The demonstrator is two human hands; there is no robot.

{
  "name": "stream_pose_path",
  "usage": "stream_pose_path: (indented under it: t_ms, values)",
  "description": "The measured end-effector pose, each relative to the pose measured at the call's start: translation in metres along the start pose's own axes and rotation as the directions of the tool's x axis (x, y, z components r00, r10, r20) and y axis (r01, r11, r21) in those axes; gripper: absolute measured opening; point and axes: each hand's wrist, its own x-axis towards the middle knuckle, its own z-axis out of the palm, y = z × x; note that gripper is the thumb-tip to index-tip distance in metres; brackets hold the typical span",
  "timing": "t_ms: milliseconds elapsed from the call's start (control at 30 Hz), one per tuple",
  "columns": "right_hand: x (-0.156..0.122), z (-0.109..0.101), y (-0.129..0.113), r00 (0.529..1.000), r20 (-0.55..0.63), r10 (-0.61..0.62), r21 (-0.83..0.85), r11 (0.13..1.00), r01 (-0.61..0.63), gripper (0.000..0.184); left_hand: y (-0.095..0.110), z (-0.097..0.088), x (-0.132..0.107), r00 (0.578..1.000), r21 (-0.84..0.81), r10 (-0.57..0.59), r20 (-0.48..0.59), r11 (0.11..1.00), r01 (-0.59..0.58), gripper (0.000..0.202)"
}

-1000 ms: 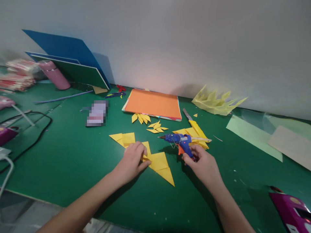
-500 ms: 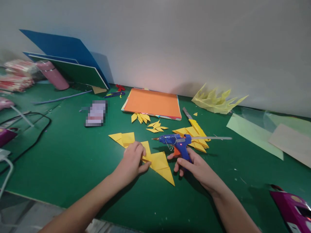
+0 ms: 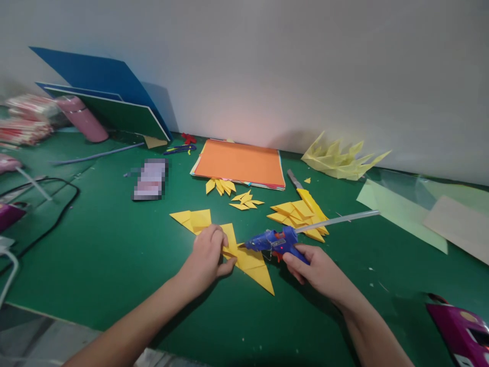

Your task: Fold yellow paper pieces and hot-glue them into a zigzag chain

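Observation:
A strip of folded yellow paper (image 3: 252, 261) with pointed ends lies slantwise on the green table. My left hand (image 3: 209, 251) is closed on its middle, thumb and fingers pinching a fold. In my right hand (image 3: 311, 265) is a blue hot glue gun (image 3: 275, 241), gripped by its handle, with a long clear glue stick (image 3: 340, 220) sticking out behind. The gun's nozzle is at the yellow paper just right of my left fingers; whether it touches is too small to tell. More folded yellow pieces (image 3: 292, 216) lie stacked behind the gun.
Small yellow paper diamonds (image 3: 220, 186) lie before a stack of coloured paper (image 3: 239, 162). A yellow-handled knife (image 3: 311, 204) rests near the folded pieces. A phone (image 3: 151, 179) lies left, a pale paper crown shape (image 3: 340, 158) back right, and a magenta device (image 3: 460, 329) front right.
My right hand has tilted the glue gun and brought its nozzle down and forward to the yellow paper. My left hand keeps its hold in nearly the same place.

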Motion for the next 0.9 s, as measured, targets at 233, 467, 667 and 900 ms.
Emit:
stream_pose_path:
  t_ms: [233,467,667,900]
  values:
    - [0.0012,0.0069,0.0014,0.998,-0.010,-0.059,-0.070,0.996,0.058,0.036,0.0004,0.0002,0.0001,1.000,0.001,0.014,-0.018,1.000,-0.014,0.021]
    - [0.0021,0.0075,0.0026,0.980,-0.027,-0.197,-0.168,0.967,0.189,0.037,0.0006,0.0010,-0.0003,1.000,0.006,0.011,-0.017,1.000,-0.011,0.021]
    - [0.0039,0.0071,0.0049,0.977,-0.011,-0.214,-0.229,0.951,0.206,0.039,0.0001,0.0020,-0.0002,0.999,0.016,0.031,-0.031,0.999,-0.031,0.020]
    - [0.0057,0.0060,0.0073,0.971,0.011,-0.240,-0.325,0.917,0.231,0.041,-0.0002,0.0021,-0.0002,1.000,0.016,0.021,-0.020,1.000,-0.020,0.022]
